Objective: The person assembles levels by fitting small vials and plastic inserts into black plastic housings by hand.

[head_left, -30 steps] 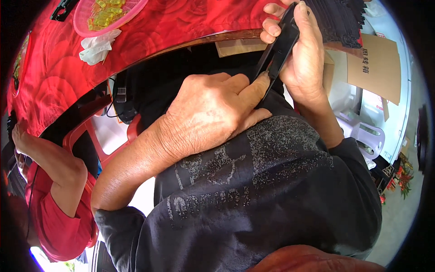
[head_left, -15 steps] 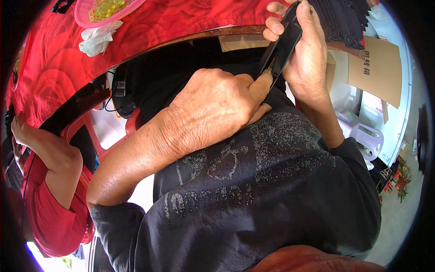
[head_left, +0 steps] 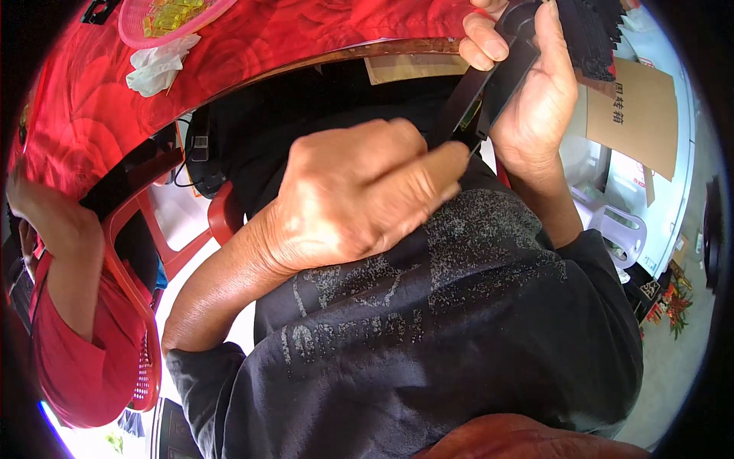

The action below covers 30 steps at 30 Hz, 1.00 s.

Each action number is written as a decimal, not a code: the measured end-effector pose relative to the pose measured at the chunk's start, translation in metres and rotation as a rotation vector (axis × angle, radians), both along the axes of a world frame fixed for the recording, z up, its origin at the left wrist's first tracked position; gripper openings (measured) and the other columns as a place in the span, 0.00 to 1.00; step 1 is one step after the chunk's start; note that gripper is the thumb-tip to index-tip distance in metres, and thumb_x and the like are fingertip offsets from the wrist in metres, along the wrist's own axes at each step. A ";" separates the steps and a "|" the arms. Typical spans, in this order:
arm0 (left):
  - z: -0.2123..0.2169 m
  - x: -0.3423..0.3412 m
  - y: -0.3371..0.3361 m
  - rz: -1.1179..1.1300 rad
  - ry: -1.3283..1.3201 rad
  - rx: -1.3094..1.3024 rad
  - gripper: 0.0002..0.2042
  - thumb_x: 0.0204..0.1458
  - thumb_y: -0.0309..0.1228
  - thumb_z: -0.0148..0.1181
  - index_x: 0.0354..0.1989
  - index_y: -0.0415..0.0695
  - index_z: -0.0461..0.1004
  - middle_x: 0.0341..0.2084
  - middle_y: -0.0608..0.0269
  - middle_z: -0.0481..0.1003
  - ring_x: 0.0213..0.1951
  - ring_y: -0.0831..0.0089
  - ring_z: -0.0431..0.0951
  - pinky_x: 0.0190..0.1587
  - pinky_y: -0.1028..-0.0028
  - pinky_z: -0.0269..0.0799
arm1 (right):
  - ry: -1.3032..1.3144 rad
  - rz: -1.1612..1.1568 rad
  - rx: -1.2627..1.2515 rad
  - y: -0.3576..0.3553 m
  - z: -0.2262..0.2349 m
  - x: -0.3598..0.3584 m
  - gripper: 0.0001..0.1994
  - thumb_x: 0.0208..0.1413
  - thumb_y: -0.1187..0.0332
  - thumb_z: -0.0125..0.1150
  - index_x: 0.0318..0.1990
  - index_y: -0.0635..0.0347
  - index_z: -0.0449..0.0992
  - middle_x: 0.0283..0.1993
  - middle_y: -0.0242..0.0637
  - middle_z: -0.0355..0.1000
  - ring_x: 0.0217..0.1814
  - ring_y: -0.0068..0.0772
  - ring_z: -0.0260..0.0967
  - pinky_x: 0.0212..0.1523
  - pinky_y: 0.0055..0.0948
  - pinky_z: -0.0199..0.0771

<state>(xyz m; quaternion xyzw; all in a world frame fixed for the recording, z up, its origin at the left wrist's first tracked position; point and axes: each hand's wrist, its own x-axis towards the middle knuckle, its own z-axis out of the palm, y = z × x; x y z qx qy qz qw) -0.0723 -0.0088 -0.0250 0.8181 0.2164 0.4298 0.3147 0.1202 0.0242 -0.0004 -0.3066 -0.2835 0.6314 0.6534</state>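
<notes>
A long black plastic casing [head_left: 501, 96] slants up and to the right in front of my chest. My right hand [head_left: 531, 99] is closed around its upper part, fingers on one side and thumb on the other. A narrow slot runs along the casing, with a small yellow-green piece [head_left: 470, 115] showing inside. My left hand [head_left: 359, 191], slightly blurred, is curled with its fingers drawn together. Its fingertips are at the casing's lower end; whatever they pinch is hidden.
A table with a red rose-patterned cloth [head_left: 252, 46] curves across the far side. On it are a pink basket [head_left: 136, 37] of small clear yellow pieces, a crumpled white bag [head_left: 159, 67] and stacked black parts [head_left: 592, 38]. A co-worker's arm [head_left: 61, 229] is at left, a cardboard box [head_left: 634, 115] at right.
My left fingertips have slid off the casing's slot toward its lower end, and that hand has turned. The casing and my right hand have shifted slightly right. The co-worker's arm has moved left.
</notes>
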 end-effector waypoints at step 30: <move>0.047 0.060 0.018 0.219 0.005 -0.572 0.07 0.47 0.24 0.65 0.32 0.36 0.73 0.21 0.46 0.74 0.27 0.47 0.79 0.28 0.60 0.74 | 0.621 0.405 0.682 0.053 -0.001 0.018 0.12 0.74 0.59 0.39 0.54 0.56 0.62 0.44 0.49 0.69 0.26 0.27 0.67 0.26 0.26 0.71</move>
